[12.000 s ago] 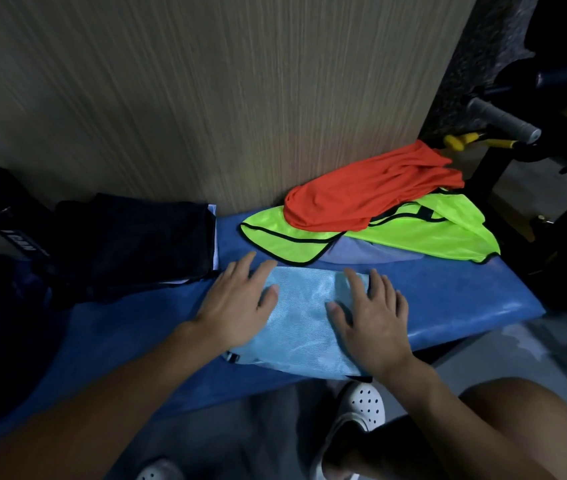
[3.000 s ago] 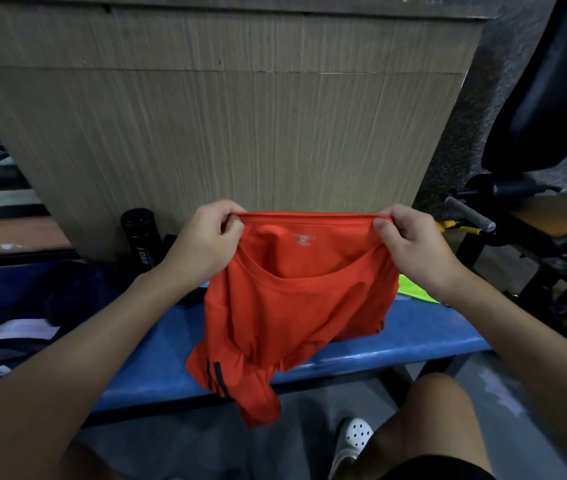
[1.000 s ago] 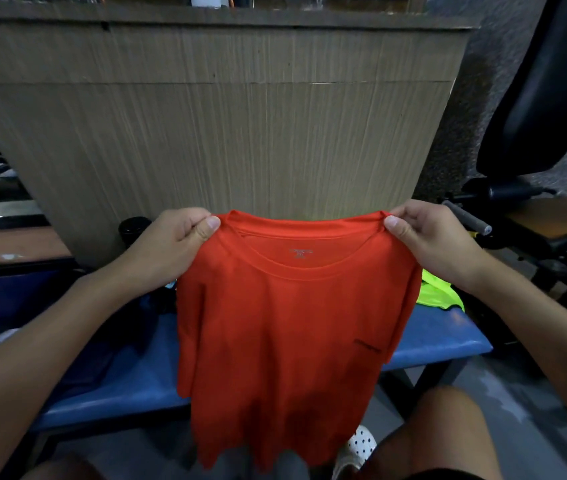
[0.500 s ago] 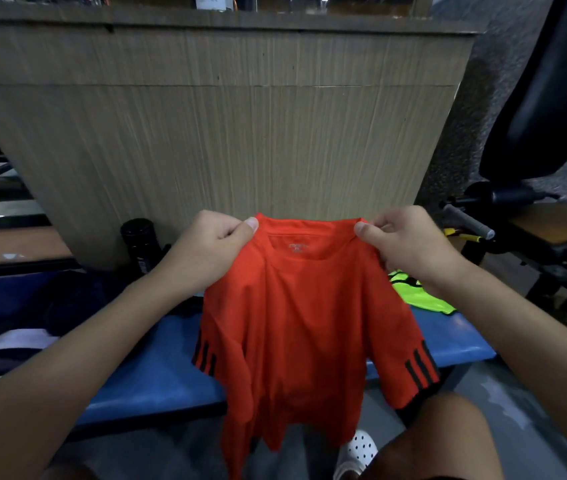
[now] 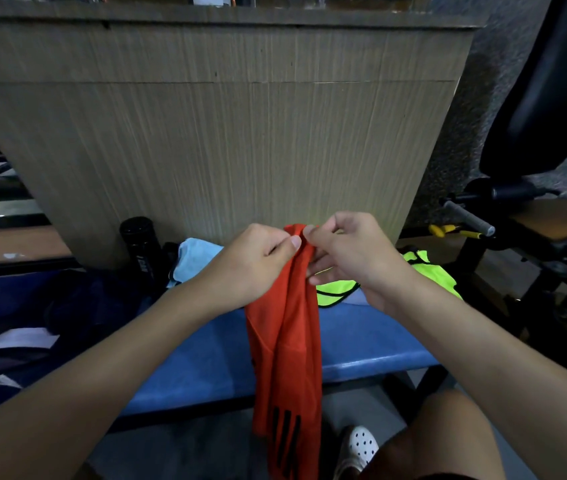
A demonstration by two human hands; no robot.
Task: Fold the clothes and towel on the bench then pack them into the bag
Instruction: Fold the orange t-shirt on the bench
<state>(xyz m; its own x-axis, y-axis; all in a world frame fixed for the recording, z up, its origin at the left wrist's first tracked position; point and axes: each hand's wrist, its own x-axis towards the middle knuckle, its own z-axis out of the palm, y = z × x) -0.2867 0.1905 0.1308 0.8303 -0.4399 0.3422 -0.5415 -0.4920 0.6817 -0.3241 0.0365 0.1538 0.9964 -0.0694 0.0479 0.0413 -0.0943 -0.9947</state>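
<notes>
An orange T-shirt [image 5: 287, 344] with black sleeve stripes hangs folded lengthwise in front of the blue bench [image 5: 361, 344]. My left hand [image 5: 257, 263] and my right hand [image 5: 347, 254] are together at its top, both pinching the shoulders. A neon yellow vest [image 5: 427, 275] lies on the bench at the right. Behind my left hand a folded light blue cloth [image 5: 193, 258] lies on the bench. The dark blue bag [image 5: 50, 306] stands open at the left end of the bench.
A black bottle [image 5: 140, 245] stands against the wooden panel [image 5: 223, 140] behind the bench. Black gym equipment [image 5: 538, 216] with a padded seat and a grey handle is at the right. My knee and a white shoe [image 5: 361, 448] are below the bench edge.
My hands came together, bringing the two shoulders of the orange shirt against each other. The shirt now hangs as a narrow strip instead of spread wide.
</notes>
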